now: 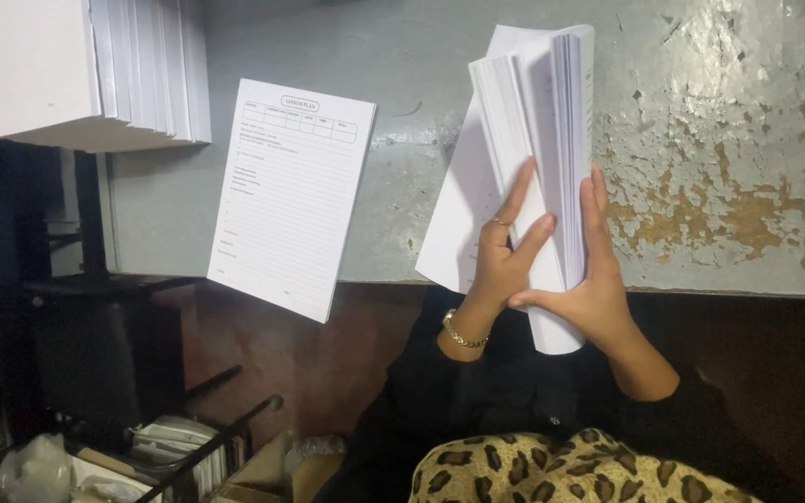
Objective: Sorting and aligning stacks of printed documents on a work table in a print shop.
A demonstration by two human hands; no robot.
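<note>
From the head view we hold a sheaf of white sheets (533,158) upright over the tabletop (729,140), left hand (496,265) fingers spread among pages, right hand (593,279) flat against them; one printed pad (291,196) lies finished, fanning apparently midway

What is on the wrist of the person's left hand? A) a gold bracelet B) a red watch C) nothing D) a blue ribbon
A: a gold bracelet circles the wrist of the left hand, which holds the stack of white paper together with the right hand.
</note>
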